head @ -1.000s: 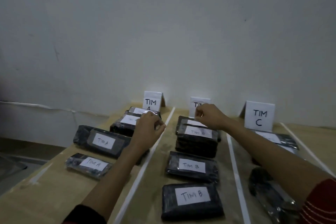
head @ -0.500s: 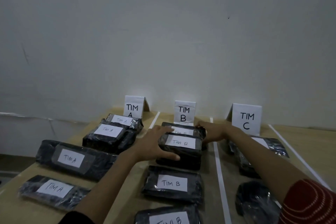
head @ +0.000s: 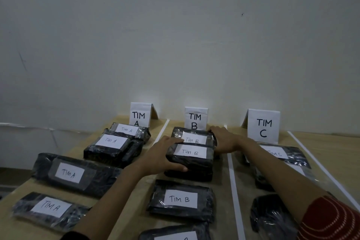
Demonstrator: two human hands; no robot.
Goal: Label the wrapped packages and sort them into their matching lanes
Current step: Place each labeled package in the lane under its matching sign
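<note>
In the middle lane of the pale wooden table (head: pixel 223 197), seen from the head camera, two black film-wrapped packages with white paper labels reading "Tim B" sit in front of the folded white paper sign marked TIM B (head: pixel 195 117). The front Tim B package (head: pixel 191 159) rests on top of another dark package. The rear Tim B package (head: pixel 194 135) lies just behind it, touching it, close to the sign.

The left hand (head: pixel 160 157) clasps the left end of the front Tim B package, thumb laid along its near edge and fingers bent round the far-left corner. The right hand (head: pixel 224 140) cups the right end of the rear Tim B package, with its fingers curled over the far corner. Whether it also touches the front one I cannot tell.

The step looks like squaring this pair within the lane. To do it well, both hands should press inward evenly, so the slippery film does not let the upper package slide off the one beneath. The labels should face up and readable, and the right ends should sit inside the white tape strip (head: pixel 232 181) that divides this lane from the TIM C side. A black wrapped package with no label showing (head: pixel 270 218) lies in that right lane, so labelling is probably not yet finished.
</note>
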